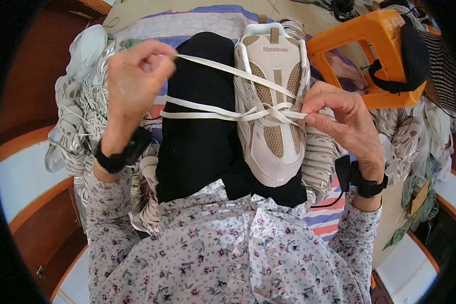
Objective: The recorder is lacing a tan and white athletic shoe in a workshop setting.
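On my lap lies a beige and white shoe upper (pixel 283 147) with tan mesh panels, its toe toward me. White shoelaces (pixel 213 108) cross over its front and trail left across my black-clad leg. My left hand (pixel 139 68), slightly blurred, is raised to the left of the upper; thumb and fingers pinch one lace, pulled taut from the eyelets. My right hand (pixel 339 114) is at the upper's right edge, pinching a short piece of lace between thumb and forefinger beside the crossing.
Stacks of similar shoe uppers (pixel 68 131) with laces lie to my left, and more uppers (pixel 405 137) lie to the right. An orange plastic stool (pixel 349 38) stands at the far right with a black strap on it. Striped cloth (pixel 197 17) spreads beneath.
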### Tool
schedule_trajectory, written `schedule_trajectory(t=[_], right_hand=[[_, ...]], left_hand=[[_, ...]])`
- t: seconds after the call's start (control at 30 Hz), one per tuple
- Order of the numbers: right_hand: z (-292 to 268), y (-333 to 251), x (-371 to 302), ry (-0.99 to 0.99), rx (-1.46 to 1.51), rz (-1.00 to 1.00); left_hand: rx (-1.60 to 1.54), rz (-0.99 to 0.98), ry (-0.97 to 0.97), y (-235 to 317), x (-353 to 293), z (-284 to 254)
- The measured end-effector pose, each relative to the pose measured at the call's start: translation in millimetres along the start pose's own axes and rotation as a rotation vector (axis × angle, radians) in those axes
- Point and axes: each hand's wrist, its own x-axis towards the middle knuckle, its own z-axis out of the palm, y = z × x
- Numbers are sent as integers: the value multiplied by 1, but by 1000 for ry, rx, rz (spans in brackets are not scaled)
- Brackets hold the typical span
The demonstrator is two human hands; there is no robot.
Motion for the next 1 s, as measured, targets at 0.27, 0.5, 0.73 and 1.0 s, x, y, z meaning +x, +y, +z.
schedule_trajectory(t=[0.27,0.5,0.73,1.0], right_hand=[[-8,8,-1,10,112,-23],[-7,20,2,79,73,-85],[-14,23,5,46,-48,-134],[0,15,12,155,48,-34]], left_hand=[[513,24,174,-132,40,-129],[837,-164,283,-176,32,-244],[1077,-393,357,-259,-18,-426],[1247,-286,443,-271,-49,-535]])
